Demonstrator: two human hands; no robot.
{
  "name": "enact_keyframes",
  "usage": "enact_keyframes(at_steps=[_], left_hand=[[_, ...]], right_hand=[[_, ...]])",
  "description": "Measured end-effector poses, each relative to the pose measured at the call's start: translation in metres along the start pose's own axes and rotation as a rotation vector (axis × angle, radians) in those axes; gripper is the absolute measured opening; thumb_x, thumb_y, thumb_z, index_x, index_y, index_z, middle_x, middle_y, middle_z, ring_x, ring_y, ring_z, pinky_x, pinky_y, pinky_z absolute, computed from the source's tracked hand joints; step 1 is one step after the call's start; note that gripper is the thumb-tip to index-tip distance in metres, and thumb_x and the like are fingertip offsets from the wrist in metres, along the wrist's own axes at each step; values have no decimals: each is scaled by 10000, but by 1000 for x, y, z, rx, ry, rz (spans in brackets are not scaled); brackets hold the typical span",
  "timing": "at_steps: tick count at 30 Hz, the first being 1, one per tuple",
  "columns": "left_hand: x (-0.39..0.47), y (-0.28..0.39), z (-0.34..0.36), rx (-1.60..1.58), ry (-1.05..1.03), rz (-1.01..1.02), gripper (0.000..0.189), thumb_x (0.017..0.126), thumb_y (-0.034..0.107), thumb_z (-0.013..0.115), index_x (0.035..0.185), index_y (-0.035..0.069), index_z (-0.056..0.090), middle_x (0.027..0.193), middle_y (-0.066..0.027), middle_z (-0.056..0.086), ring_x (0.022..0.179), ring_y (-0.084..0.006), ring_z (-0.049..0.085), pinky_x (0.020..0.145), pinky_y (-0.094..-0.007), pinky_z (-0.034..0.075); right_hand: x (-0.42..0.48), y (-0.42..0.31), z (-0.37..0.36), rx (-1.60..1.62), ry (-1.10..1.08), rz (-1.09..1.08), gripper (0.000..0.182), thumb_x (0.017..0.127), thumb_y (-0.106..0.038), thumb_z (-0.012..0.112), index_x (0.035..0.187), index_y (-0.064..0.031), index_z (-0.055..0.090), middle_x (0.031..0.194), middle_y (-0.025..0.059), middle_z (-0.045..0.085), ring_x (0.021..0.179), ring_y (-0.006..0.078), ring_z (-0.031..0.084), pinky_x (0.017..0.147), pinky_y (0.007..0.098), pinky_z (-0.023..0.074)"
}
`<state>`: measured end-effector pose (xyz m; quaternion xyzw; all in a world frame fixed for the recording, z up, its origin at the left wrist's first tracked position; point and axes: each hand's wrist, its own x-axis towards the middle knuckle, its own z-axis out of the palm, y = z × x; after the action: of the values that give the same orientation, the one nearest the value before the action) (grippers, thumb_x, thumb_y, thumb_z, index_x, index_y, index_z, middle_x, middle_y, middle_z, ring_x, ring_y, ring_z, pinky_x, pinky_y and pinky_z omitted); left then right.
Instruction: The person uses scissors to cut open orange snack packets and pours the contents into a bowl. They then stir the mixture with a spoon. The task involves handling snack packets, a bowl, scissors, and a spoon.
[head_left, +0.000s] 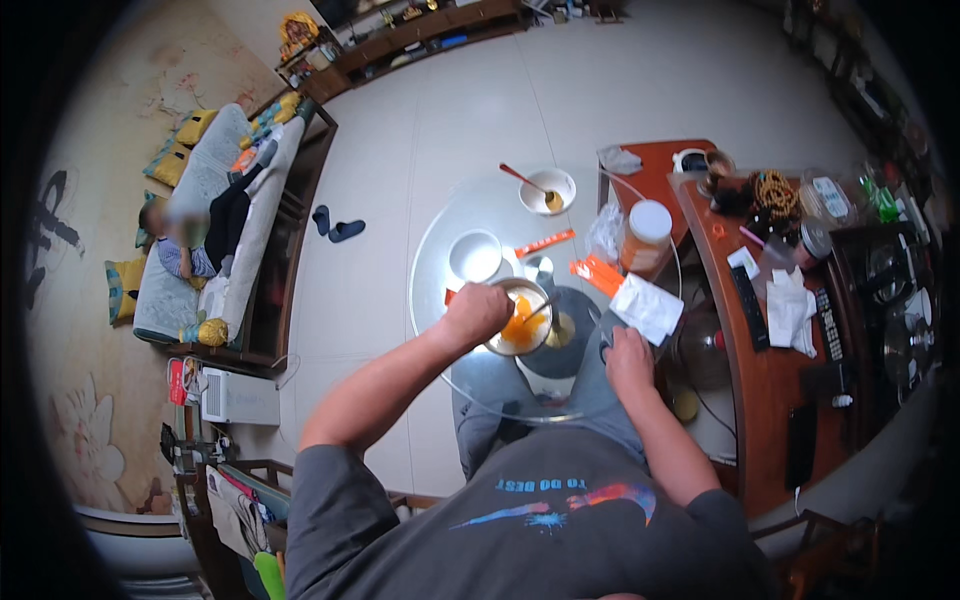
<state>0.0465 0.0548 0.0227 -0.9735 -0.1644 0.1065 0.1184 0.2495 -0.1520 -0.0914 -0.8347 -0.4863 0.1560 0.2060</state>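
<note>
My left hand (480, 311), its fingers curled, is at the left rim of a metal-rimmed bowl (540, 341) on the round glass table. I cannot tell what it grips. Inside the bowl, a bright orange substance (523, 326) lies over something white, and a thin utensil handle (540, 307) leans on the right. A bit of orange packet (449, 297) shows beside my left hand. My right hand (630, 361) holds scissors (604, 341) by the handles at the table's right side, close to white tissue paper (649, 307). Farther off are an empty white bowl (476, 255) and an orange sachet (545, 244).
A white bowl (531, 196) with a red-handled spoon stands at the glass table's (435, 225) far side. More orange sachets (598, 274) and a white-lidded jar (649, 232) are to the right. A cluttered wooden table (757, 397) borders the right. A person (202, 232) reclines on a sofa.
</note>
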Motion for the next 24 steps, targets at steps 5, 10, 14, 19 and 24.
enact_keyframes(at_steps=[5,10,14,19,24], left_hand=[[-2,-2,6,5,29,-9,158,843,104,608,730,85,716,668,-86,689,612,-255,708,490,-386,536],[-1,-1,-2,-24,-23,-4,146,846,103,616,746,65,715,666,-84,684,609,-255,705,499,-383,544],[-3,0,0,10,-3,-8,123,836,91,629,754,61,715,672,-91,686,614,-254,707,501,-383,546],[0,1,-6,-25,-56,-7,125,847,94,620,775,54,714,693,-99,692,624,-255,710,497,-385,545],[-1,1,4,-32,-36,-58,153,878,99,595,798,48,715,719,-114,700,632,-267,712,500,-395,549]], right_hand=[[-3,-9,-8,54,5,24,302,837,-98,744,1102,-28,617,1101,186,602,1114,400,575,940,480,493],[-5,-8,-9,60,51,-1,355,833,-118,746,1157,-39,625,1105,172,612,1109,385,580,941,465,496],[-5,-11,-11,65,111,-41,349,832,-129,745,1156,-56,639,1080,147,636,1078,367,603,915,464,506],[-8,-9,-10,109,170,-65,295,828,-137,748,1104,-72,665,1034,127,653,1038,356,625,873,474,515],[-10,-12,-13,158,195,-110,286,837,-140,737,1108,-74,674,1009,123,660,983,353,643,832,472,525]])
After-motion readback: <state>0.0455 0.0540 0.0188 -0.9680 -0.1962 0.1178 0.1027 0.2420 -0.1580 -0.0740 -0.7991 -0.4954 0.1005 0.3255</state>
